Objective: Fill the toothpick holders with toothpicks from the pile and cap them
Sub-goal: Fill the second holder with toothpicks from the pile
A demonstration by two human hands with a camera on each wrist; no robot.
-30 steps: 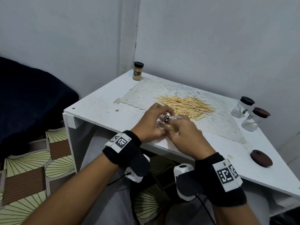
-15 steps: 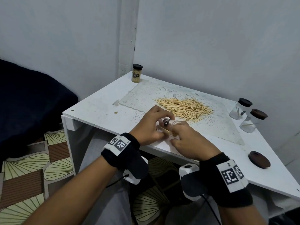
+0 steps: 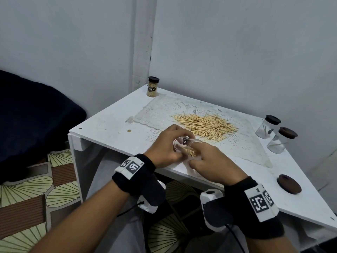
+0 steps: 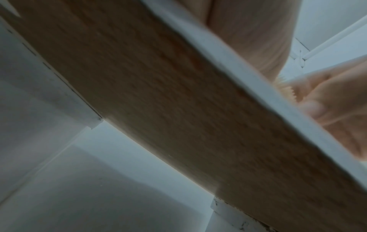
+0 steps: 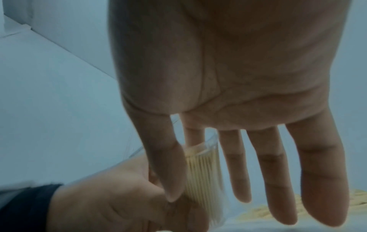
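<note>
Filling step: left hand (image 3: 168, 145) grips the tilted jar (image 3: 184, 146) on the desk (image 3: 109, 128); right hand (image 3: 211, 163), fingers straight, seemingly pushes toothpicks (image 5: 202, 180) in. Next: fetch the lid (image 3: 289, 183).

Both forearms reach in from the near edge of the table, black bands on the wrists. Left hand (image 3: 168, 145) has fingers curled, gripping. Right hand (image 3: 212, 164) sits just beside it, touching, palm down with fingers (image 5: 274, 172) pretty much straight and spread.

Black wristbands (image 3: 135, 175) w/ white coded tags (image 3: 131, 165)
</note>
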